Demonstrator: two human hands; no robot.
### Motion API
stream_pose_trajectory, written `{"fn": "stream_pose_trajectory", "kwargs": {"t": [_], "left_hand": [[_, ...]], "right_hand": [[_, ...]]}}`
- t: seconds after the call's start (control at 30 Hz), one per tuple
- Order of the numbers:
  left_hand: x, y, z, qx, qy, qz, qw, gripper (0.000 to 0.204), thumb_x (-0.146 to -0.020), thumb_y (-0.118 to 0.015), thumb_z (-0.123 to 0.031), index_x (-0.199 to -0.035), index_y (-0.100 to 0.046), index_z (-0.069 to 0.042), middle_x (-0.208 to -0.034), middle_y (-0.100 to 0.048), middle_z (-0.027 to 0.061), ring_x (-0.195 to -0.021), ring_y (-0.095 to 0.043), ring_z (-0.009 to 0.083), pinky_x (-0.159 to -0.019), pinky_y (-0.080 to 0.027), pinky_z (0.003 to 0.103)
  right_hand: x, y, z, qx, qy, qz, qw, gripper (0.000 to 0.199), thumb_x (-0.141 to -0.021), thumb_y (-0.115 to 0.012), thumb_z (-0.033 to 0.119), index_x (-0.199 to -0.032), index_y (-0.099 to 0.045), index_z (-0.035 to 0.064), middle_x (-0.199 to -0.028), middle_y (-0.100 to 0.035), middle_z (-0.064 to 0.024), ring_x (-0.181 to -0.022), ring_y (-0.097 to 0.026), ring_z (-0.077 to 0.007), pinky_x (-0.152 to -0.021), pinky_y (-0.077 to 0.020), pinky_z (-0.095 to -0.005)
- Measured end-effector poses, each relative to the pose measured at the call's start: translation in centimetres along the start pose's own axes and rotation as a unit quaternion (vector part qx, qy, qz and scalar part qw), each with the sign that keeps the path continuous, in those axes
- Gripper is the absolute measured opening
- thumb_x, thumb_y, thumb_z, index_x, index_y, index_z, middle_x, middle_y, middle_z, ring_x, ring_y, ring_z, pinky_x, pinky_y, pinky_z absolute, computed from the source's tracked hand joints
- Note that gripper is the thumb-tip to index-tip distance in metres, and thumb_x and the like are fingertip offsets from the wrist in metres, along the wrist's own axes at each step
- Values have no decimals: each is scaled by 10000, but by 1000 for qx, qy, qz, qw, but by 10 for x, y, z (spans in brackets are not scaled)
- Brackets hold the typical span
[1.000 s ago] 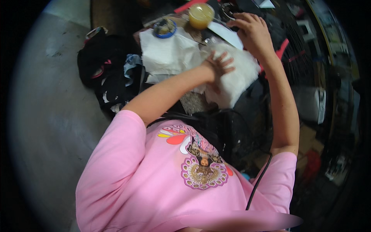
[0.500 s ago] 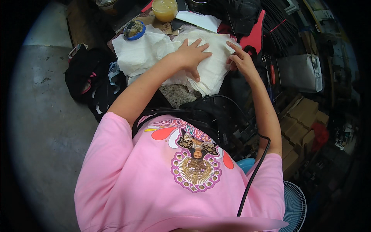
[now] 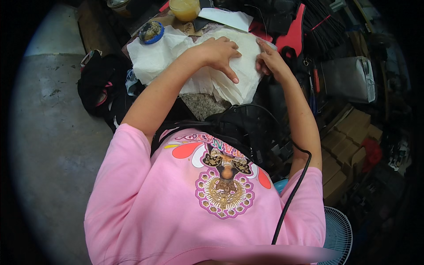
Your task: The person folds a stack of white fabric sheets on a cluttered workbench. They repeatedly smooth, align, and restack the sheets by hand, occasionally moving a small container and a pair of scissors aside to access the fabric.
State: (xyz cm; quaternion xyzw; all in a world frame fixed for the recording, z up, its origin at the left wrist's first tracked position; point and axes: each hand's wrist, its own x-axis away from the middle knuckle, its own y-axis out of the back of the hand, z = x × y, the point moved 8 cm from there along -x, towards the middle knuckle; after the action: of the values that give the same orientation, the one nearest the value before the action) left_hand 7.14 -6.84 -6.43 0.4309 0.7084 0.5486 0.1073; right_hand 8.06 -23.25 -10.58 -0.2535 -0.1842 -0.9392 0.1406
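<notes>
A stack of thin white crinkled sheets [image 3: 242, 75], paper or cloth, lies with uneven layers along its near edge. Over its left part my left hand [image 3: 221, 54] is open, with thumb and fingers spread; whether the palm touches is hidden. My right hand [image 3: 273, 62] is at the stack's right edge, index finger stretched along it and the other fingers loosely curled. Nothing shows in that hand. More white sheets [image 3: 152, 55] lie to the left, partly behind my left forearm. A blue-rimmed round dish [image 3: 151, 32] with a brownish lump in it rests at their far edge.
Behind the stack stand a tub of yellowish stuff [image 3: 184, 9] and a folded white paper [image 3: 226, 18]. Red and black material [image 3: 293, 33] lies far right. A black cable [image 3: 289, 203] runs beside my right arm. Cardboard boxes [image 3: 346, 137] and a fan [image 3: 338, 234] are at right.
My left hand has arched, its fingers drawing in from a flatter spread. My right hand has shifted slightly left and down at the sheet edge. The view has tilted slightly.
</notes>
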Motion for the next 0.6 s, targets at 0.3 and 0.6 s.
{"fn": "stream_pose_trajectory", "kwargs": {"t": [0.3, 0.6], "left_hand": [[-16, 2, 8, 63, 53, -89, 993, 791, -831, -632, -602, -1446, -488, -126, -1352, -572, 122, -1247, -499, 359, -1021, -440, 465], [-36, -1, 4, -86, 60, -152, 983, 709, -789, -652, -317, -1452, -479, -135, -1323, -559, 126, -1259, -473, 324, -1037, -393, 480]], "right_hand": [[13, 2, -13, -54, 1, 14, 998, 622, -896, -457, 75, -1506, -427, 195, -637, -611, -67, -430, -419, -91, -411, -335, -252], [3, 2, -5, -10, -14, 35, 999, 643, -884, -459, 77, -1513, -416, 206, -622, -601, -57, -414, -415, -91, -400, -329, -252]]}}
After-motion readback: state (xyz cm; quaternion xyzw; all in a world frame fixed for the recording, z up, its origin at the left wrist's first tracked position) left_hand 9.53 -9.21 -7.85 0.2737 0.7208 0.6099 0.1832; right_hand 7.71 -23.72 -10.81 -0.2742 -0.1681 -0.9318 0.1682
